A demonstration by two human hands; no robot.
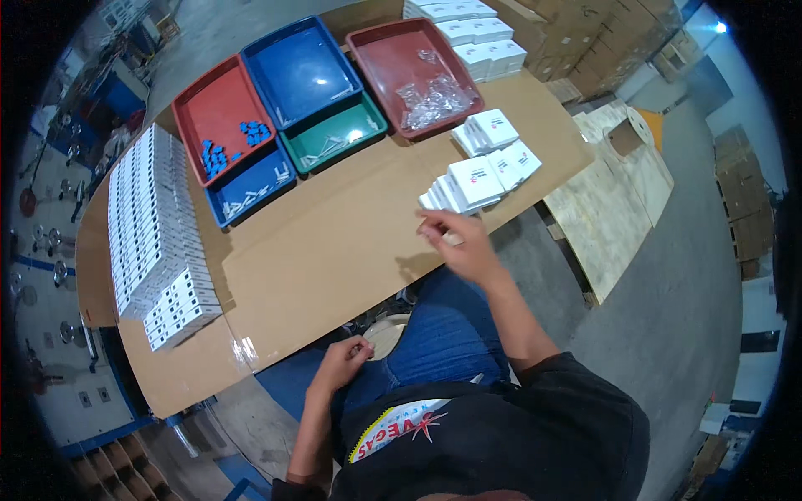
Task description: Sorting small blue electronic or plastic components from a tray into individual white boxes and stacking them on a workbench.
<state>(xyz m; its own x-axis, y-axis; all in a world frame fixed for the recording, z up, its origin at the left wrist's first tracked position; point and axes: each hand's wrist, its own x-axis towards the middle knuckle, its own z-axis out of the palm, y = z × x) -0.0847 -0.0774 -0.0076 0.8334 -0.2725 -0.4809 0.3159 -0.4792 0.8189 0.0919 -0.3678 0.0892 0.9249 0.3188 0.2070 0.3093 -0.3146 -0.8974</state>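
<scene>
My right hand (464, 247) hovers over the cardboard-topped table's front edge, just below a cluster of small flat white boxes (474, 183). Its fingers are half bent and apart, and no held object shows between them. Some of these boxes lean against each other in a row; others lie flat behind. Close to my lap is my left hand (344, 361), its fingers curled in with nothing visible in them.
Long rows of white boxes (154, 217) line the table's left side. Along the back stand red trays (376, 63), blue trays (292, 63) and a green tray (355, 125), holding small blue parts, white pieces and clear plastic parts. More white boxes (476, 42) are stacked behind.
</scene>
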